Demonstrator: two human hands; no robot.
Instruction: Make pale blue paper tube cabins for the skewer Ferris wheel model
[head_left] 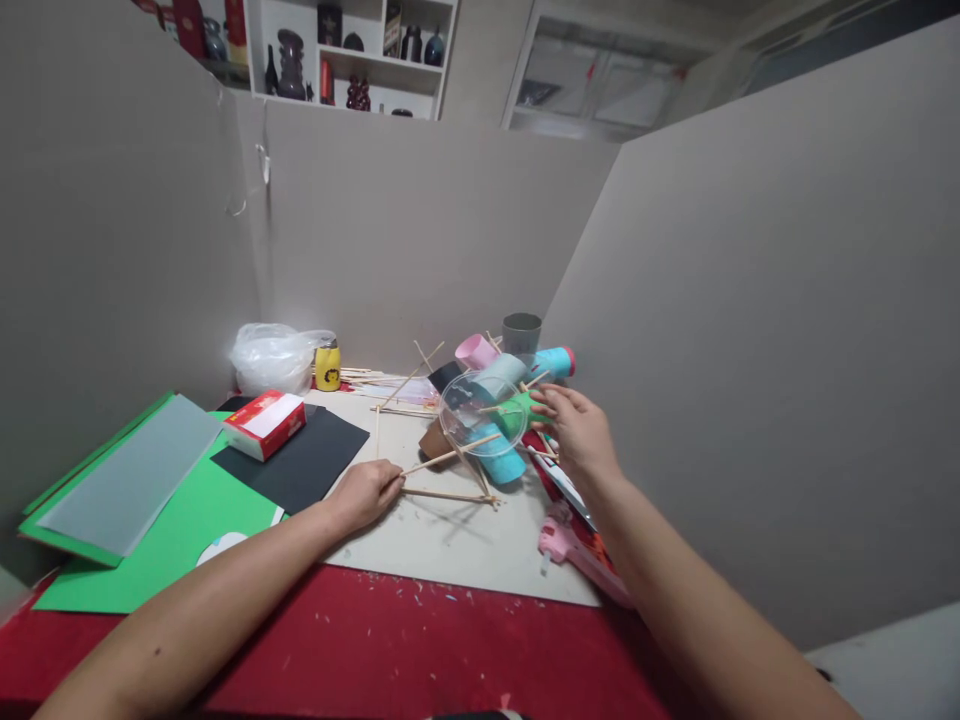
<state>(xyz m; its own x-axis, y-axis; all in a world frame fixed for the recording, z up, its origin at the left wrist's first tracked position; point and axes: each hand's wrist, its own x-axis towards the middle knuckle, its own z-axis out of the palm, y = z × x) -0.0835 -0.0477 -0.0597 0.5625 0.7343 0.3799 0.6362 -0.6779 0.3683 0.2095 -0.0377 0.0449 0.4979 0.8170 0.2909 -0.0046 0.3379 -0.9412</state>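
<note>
A model of coloured paper cups [501,400] joined by thin wooden sticks, with a clear plastic disc [472,410] at its middle, stands on a beige board [450,540]. My left hand [365,494] is closed, pinching the ends of two wooden sticks [446,475] that run from the model to the board's left part. My right hand [577,428] reaches in from the right, fingers curled on a green cup [517,412] of the model.
A red and white box [265,423] lies on black paper [300,465] over green sheets [172,530]. A plastic bag [271,355] and a yellow bottle [328,365] stand at the back. A pink glue gun [559,545] lies by my right forearm. Grey partition walls enclose the red table [420,650].
</note>
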